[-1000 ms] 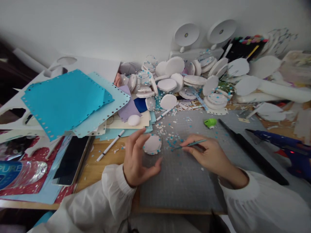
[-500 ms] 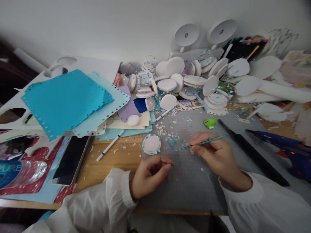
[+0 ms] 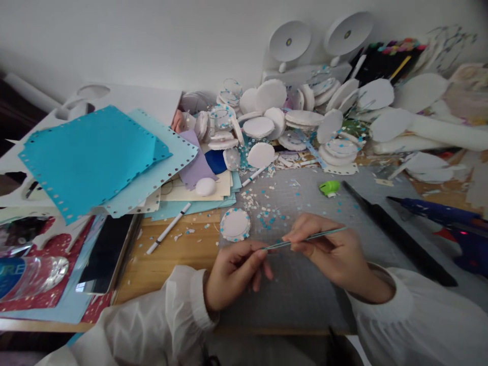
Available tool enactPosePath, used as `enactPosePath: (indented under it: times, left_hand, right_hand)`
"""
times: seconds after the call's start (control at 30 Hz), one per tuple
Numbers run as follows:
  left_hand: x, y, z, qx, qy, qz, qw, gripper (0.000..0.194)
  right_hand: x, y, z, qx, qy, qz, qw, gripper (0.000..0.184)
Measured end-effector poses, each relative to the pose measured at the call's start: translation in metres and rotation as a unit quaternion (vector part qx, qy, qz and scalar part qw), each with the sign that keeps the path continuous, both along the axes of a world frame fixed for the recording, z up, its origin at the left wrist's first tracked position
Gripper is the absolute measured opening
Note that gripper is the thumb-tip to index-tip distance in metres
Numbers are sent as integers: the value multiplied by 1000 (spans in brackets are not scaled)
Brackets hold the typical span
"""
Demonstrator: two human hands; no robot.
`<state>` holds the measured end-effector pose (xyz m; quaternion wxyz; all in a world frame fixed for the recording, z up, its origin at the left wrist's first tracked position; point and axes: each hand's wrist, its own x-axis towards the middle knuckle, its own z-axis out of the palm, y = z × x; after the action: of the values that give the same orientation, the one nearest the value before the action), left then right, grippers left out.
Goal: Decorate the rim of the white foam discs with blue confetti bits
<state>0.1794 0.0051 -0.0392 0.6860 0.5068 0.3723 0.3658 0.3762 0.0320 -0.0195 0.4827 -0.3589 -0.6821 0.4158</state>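
My right hand (image 3: 328,249) is closed around slim teal tweezers (image 3: 280,245), which slant down to the left. Their tips meet the thumb and index finger of my left hand (image 3: 238,272), which are pinched together; anything between these fingers is too small to make out. Just beyond my left hand lies a white disc (image 3: 235,224) edged with small blue and white pieces. Tiny blue and white paper confetti (image 3: 267,219) is scattered on the grey cutting mat (image 3: 297,305) in front of both hands.
Many white discs (image 3: 258,127) are heaped at the back. On the right are a green object (image 3: 330,188), a long black tool (image 3: 400,236) and a blue glue gun (image 3: 442,211). Blue punched paper (image 3: 91,157), a white pen (image 3: 168,229), a phone (image 3: 109,254) and a bottle (image 3: 34,274) are on the left.
My right hand has brought the tweezers left and nearer to me, from the confetti to my left fingertips. My left thumb and index finger have drawn together at the tips. The view has shifted slightly.
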Motion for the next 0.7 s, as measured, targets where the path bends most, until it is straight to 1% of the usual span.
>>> enactPosePath:
  times: [0.27,0.4,0.47,0.57,0.7]
  left_hand:
    - [-3,1,5,13,34,14,999,32]
    - [-4,2,4,18,27,20,999,30]
    - [-5,2,3,17,26,29,999,31]
    - [-6,2,3,-3,44,48,998,32]
    - [-6,2,3,-29,49,64,996,33]
  right_hand:
    - [0,-1,-1,-38,26,1,999,10]
    - [1,-1,-4,-67,39,-9,997,5]
    - [3,0,-8,-95,58,-21,994,2]
    - [5,2,-13,-140,104,-56,983,5]
    - [5,6,-12,-177,151,-95,968,8]
